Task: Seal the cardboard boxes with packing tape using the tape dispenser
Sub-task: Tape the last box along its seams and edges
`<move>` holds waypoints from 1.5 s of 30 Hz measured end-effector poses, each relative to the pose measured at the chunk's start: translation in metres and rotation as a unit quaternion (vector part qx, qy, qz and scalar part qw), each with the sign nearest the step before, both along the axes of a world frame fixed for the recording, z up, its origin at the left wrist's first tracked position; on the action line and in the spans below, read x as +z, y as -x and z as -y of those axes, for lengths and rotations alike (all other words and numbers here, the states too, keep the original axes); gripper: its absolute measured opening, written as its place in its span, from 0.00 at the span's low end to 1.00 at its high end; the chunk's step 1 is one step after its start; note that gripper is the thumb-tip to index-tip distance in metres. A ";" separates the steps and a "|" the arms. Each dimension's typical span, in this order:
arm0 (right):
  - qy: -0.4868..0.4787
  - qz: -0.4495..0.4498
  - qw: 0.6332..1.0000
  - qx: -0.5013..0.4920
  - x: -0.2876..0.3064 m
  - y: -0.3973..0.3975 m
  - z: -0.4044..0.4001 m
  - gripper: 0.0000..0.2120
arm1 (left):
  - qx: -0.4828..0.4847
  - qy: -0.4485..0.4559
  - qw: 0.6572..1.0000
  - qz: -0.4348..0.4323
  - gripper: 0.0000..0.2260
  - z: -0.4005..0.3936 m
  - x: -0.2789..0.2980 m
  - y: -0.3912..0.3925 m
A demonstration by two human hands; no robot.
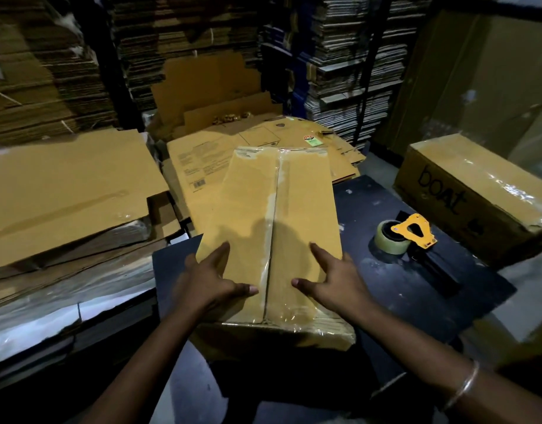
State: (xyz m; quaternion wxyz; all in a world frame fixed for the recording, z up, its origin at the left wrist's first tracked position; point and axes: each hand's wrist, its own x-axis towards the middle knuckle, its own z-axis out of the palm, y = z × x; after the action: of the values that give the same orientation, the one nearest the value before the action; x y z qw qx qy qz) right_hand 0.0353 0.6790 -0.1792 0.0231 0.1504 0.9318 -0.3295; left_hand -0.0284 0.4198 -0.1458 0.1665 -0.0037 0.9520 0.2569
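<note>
A long cardboard box lies on the dark table in front of me, its top flaps closed with clear tape running along the centre seam. My left hand rests flat on the near left part of the lid, fingers spread. My right hand presses flat on the near right part, also spread. The tape dispenser, yellow-orange with a roll of clear tape and a black handle, lies on the table to the right of the box, untouched.
A taped box marked "boat" stands at the right edge of the table. Flattened cardboard sheets pile up on the left and behind the box. Tall stacks of flat cartons fill the shelves at the back.
</note>
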 end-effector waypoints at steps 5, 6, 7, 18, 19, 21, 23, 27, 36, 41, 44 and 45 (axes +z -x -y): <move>0.006 -0.023 1.000 -0.009 0.019 0.002 -0.013 0.47 | 0.013 -0.011 0.999 -0.032 0.52 -0.016 0.008 -0.001; 0.002 -0.028 1.000 -0.007 0.023 0.003 -0.015 0.47 | 0.014 -0.014 0.999 -0.037 0.52 -0.017 0.010 -0.001; 0.002 -0.034 0.999 -0.014 0.028 0.001 -0.020 0.47 | 0.001 -0.016 0.999 -0.047 0.53 -0.022 0.016 0.000; 0.001 -0.108 0.986 -0.125 0.115 -0.020 -0.111 0.45 | -0.068 -0.084 0.985 -0.137 0.46 -0.130 0.089 0.045; 0.001 -0.109 0.984 -0.139 0.122 -0.025 -0.122 0.45 | -0.080 -0.089 0.982 -0.145 0.45 -0.147 0.093 0.046; -0.008 -0.110 0.980 -0.169 0.134 -0.035 -0.153 0.45 | -0.103 -0.118 0.974 -0.163 0.45 -0.186 0.099 0.047; -0.022 -0.110 0.975 -0.192 0.144 -0.044 -0.185 0.45 | -0.107 -0.146 0.969 -0.167 0.43 -0.225 0.104 0.045; -0.050 -0.114 0.969 -0.214 0.161 -0.054 -0.253 0.44 | -0.126 -0.213 0.954 -0.168 0.45 -0.298 0.115 0.038; -0.069 -0.056 0.982 -0.166 0.190 -0.024 -0.476 0.48 | -0.074 -0.347 0.934 -0.032 0.23 -0.479 0.124 0.054; -0.070 0.007 0.991 -0.115 0.205 0.014 -0.616 0.44 | -0.040 -0.396 0.917 0.024 0.19 -0.591 0.116 0.066; -0.057 0.018 0.995 -0.081 0.204 0.031 -0.684 0.45 | -0.029 -0.398 0.917 0.008 0.22 -0.650 0.103 0.057; -0.052 0.018 0.996 -0.070 0.201 0.036 -0.702 0.45 | -0.026 -0.406 0.913 0.003 0.23 -0.665 0.099 0.053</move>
State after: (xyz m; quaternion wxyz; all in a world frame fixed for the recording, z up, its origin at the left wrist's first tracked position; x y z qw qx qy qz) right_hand -0.0005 1.3810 0.0221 0.0086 0.2220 0.9342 -0.2791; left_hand -0.0815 1.0848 -0.0470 0.1630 0.0878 0.7649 0.6170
